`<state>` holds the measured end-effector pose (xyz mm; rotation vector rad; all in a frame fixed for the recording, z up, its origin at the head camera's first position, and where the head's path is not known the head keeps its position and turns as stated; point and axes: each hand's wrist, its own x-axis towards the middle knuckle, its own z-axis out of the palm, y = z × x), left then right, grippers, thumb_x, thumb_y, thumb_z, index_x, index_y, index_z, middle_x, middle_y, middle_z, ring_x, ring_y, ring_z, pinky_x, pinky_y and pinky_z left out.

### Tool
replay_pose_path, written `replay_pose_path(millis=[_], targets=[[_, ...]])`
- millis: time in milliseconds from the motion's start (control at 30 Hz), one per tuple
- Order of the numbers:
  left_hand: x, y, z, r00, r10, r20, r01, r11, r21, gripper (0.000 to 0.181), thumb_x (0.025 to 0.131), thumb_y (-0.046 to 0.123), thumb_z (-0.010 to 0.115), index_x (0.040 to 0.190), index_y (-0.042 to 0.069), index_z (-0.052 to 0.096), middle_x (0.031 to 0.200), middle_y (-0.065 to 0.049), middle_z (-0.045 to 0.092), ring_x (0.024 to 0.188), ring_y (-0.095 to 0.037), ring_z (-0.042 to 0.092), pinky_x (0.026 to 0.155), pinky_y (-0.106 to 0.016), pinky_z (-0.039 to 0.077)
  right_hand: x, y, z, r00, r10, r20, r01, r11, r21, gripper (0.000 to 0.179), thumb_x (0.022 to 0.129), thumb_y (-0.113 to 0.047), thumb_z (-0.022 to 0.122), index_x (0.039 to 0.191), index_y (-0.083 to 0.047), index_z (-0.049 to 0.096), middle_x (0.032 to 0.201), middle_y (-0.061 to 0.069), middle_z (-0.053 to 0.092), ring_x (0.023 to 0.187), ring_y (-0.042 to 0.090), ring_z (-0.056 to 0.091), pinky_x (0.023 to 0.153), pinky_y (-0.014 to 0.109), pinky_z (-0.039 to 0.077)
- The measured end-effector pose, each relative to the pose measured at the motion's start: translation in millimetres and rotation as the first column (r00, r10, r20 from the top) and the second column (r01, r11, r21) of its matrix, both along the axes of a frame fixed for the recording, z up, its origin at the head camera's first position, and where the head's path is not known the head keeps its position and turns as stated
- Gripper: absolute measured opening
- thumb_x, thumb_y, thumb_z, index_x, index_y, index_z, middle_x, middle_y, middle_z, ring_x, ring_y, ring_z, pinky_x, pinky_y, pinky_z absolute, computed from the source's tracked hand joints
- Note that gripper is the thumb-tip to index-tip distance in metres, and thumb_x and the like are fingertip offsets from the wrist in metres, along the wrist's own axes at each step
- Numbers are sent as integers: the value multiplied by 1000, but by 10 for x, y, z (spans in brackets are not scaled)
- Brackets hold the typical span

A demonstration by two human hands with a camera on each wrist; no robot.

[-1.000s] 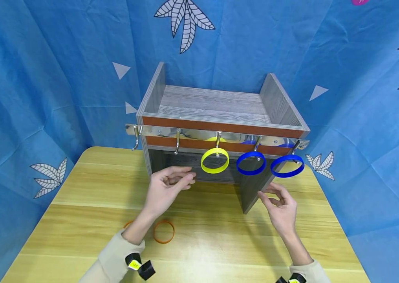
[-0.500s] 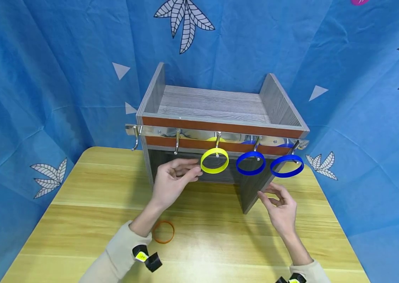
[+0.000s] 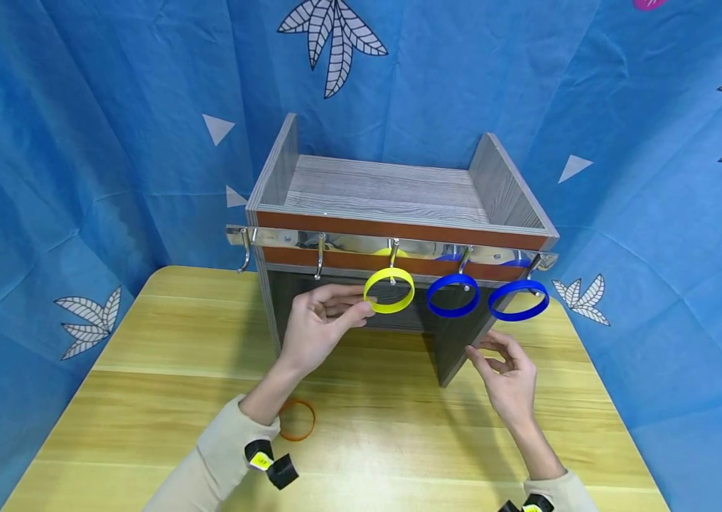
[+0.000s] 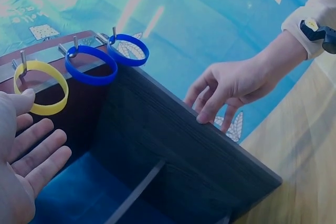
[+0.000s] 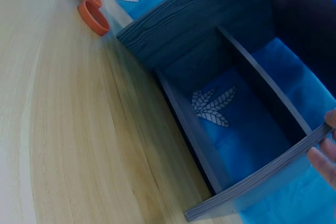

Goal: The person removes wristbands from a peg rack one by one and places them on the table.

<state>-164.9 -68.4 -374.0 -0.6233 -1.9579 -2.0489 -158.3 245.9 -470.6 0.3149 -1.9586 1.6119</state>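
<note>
In the head view my left hand (image 3: pixel 315 328) has its thumb and index finger at the left edge of a yellow wristband (image 3: pixel 389 308), pinching it. The band hangs on the middle metal hook (image 3: pixel 394 250); the other fingers of this hand extend loosely, as the left wrist view shows. My right hand (image 3: pixel 511 382) holds the front edge of the grey wooden shelf's right side panel (image 3: pixel 460 345), thumb on the edge and fingers on the outer side. Two blue wristbands, an inner one (image 3: pixel 453 313) and an outer one (image 3: pixel 519 316), hang on the two right hooks.
Two left hooks, one at the end (image 3: pixel 245 250) and one beside it (image 3: pixel 320 256), carry no band. Two orange wristbands (image 5: pixel 94 18) lie on the wooden table (image 3: pixel 143 398); the left sleeve partly hides them in the head view. A blue patterned cloth (image 3: pixel 111 142) surrounds the table.
My left hand has moved right and slightly up, from beside the yellow wristband to its left edge. The right hand and the shelf have stayed in place.
</note>
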Motion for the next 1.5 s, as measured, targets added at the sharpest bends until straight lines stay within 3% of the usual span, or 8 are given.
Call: replay_pose_path(millis=[567,967,1200,1433,1500], targets=[[7,33,37,999,-33,-13,34,998,50,21,93,-8,73,113,-16,71,104,-39,73,81,-4,79,75,-30,70,-7,-3,-20,998,47,-36,-49,998,-50,34,83,24,72,115,19,66,104,-11,75,94,0,72,71,8,61],[24,29,61,999,-53,-3,53,995,83,22,94,-8,72,114,-17,69,105,-41,72,81,-4,79,75,-32,71,-7,2,-19,999,38,-31,-39,998,-41,34,84,24,72,116,18,66,105,-11,75,94,0,72,71,8,61],[28,20,59,999,-51,4,50,995,91,23,94,-7,72,114,-17,69,105,-41,72,81,-12,81,74,-32,71,2,2,-14,999,33,-23,-33,999,-32,34,83,24,73,116,17,67,104,-12,75,93,-1,72,69,9,62],[52,15,96,999,-53,4,53,991,121,25,95,-6,72,116,-18,67,107,-43,70,81,-6,80,75,-33,71,3,5,-11,999,33,-23,-34,999,-23,34,84,23,73,117,17,67,105,-12,75,94,-1,72,70,8,61],[55,7,102,999,-54,-1,53,990,128,25,95,-5,72,116,-18,67,107,-39,73,82,-6,80,76,-34,70,0,9,-8,999,31,-11,-31,999,-14,34,84,22,73,117,16,67,105,-15,74,94,-2,72,70,8,61]])
